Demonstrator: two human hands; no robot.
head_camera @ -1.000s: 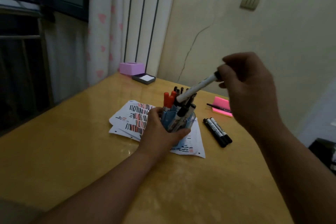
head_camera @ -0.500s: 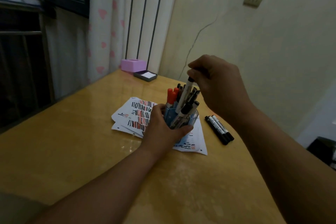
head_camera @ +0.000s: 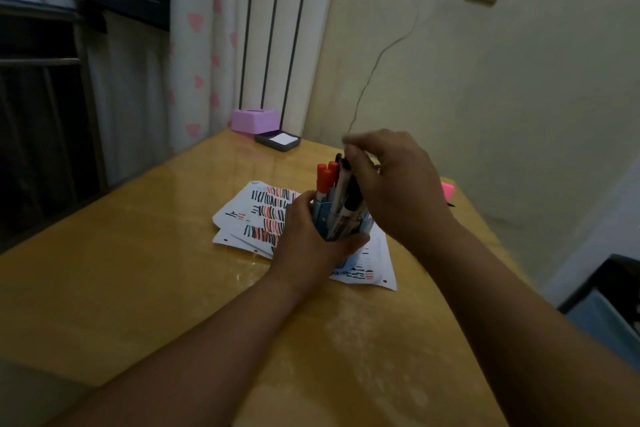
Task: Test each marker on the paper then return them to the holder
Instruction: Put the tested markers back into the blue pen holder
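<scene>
Left hand (head_camera: 311,246): grip wrapped round the pale-blue translucent plastic holder (head_camera: 364,222), which stands on white paper sheets (head_camera: 256,215) striped with black and red test strokes. Right hand (head_camera: 391,184): grip pinched (fingertips blurred) on the top end of a white-barrelled black-capped marker (head_camera: 341,192) that slants inside the holder beside red-capped markers (head_camera: 324,180). The marker is judged light, stiff and smooth-sided, likely to slip, so best taken near the cap. Glossy yellow wooden worktop (head_camera: 138,270), dim room, cracked cream wall (head_camera: 485,97), heart-print curtain (head_camera: 201,45).
</scene>
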